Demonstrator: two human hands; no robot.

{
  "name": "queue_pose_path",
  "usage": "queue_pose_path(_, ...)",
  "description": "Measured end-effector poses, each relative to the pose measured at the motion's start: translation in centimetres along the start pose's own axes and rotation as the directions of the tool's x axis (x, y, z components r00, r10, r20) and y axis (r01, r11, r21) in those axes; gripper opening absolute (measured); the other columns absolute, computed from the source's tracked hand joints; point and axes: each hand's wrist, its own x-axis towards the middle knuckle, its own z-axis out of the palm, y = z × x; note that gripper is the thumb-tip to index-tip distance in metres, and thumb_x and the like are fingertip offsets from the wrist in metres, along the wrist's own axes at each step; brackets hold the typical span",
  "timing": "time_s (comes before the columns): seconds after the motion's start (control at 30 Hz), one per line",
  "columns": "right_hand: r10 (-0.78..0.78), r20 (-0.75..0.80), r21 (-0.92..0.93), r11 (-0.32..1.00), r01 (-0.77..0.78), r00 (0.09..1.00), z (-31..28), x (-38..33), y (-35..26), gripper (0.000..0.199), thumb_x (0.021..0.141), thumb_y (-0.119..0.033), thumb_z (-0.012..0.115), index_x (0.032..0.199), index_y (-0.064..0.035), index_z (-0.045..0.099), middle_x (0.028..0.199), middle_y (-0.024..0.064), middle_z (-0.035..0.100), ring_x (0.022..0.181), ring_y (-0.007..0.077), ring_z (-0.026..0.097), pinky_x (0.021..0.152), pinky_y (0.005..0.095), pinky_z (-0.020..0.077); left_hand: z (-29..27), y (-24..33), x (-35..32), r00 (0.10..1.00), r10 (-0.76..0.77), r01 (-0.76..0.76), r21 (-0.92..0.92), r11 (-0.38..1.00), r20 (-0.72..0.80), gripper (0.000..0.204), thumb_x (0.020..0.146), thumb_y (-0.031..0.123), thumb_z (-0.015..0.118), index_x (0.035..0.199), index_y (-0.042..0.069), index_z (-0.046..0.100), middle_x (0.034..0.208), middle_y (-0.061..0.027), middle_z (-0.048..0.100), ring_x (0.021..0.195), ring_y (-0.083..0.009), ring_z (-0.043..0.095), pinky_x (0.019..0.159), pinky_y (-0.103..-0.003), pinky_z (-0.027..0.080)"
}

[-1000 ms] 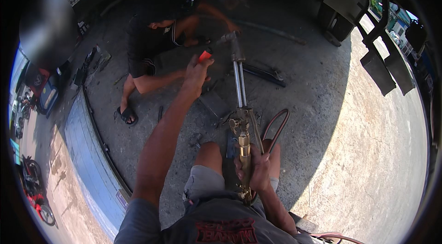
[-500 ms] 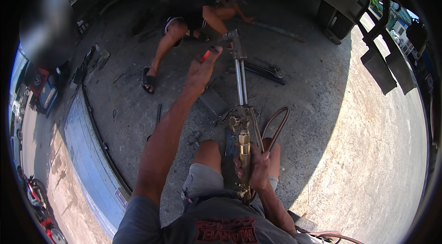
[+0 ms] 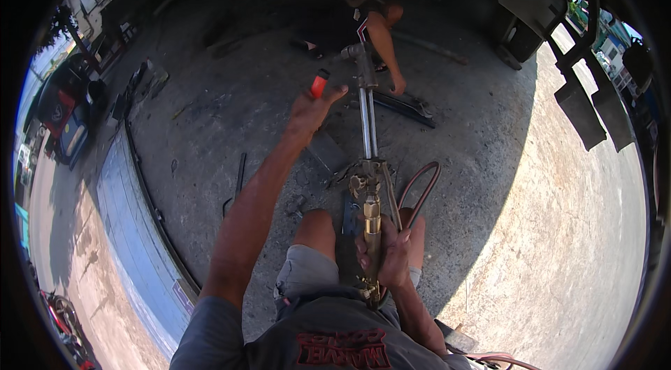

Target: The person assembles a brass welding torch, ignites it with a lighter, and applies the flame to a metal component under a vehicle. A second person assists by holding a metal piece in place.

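Observation:
My right hand [image 3: 392, 256] is wrapped around the brass handle of a cutting torch [image 3: 369, 122], which stands out ahead of me with its angled head at the far end. A dark red hose [image 3: 424, 193] loops beside the handle. Out to the left of the torch head, my left hand [image 3: 312, 109] grips a red lighter [image 3: 319, 83]. Its black top points up, and the thumb is stretched toward the torch. A small gap separates the lighter from the nozzle. I see no flame.
A co-worker [image 3: 381, 34] crouches just beyond the torch head, one hand reaching down by dark metal bars [image 3: 402, 109] on the ground. A blue-painted panel [image 3: 136, 223] lies to my left. Dark mud flaps [image 3: 580, 115] hang at the right. A metal block [image 3: 327, 153] lies ahead.
My left thumb has come off the lighter's top, and the lighter now shows more fully. The torch stays nearly still. The co-worker has shifted right and leaned down, reaching toward the bars.

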Motion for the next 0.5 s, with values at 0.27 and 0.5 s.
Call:
queue_pose_path(0.27, -0.019, 0.022, -0.052, 0.998, 0.02, 1.0, 0.1, 0.3, -0.1, 0.112, 0.087, -0.097, 0.019, 0.147, -0.0059, 0.044, 0.083, 0.0073, 0.055, 0.059, 0.0126, 0.05, 0.056, 0.0271, 0.0412, -0.5, 0.0, 1.7, 0.977, 0.184, -0.187, -0.022, 0.982, -0.107, 0.071, 0.085, 0.074, 0.07, 0.083, 0.004, 0.061, 0.073, -0.0025, 0.053, 0.074, -0.0174, 0.053, 0.07, -0.038, 0.044)
queue_pose_path(0.5, -0.021, 0.021, -0.06, 0.998, 0.022, 1.0, 0.2, 0.5, -0.2, 0.113, 0.086, -0.097, 0.019, 0.147, -0.0054, 0.043, 0.082, 0.0064, 0.055, 0.059, 0.0118, 0.05, 0.055, 0.0265, 0.0411, -0.9, 0.4, 1.1, 0.994, 0.08, -0.084, -0.042, 0.996, -0.079, 0.07, 0.086, 0.076, 0.065, 0.081, 0.007, 0.059, 0.073, -0.0005, 0.051, 0.073, -0.0152, 0.051, 0.067, -0.037, 0.043)
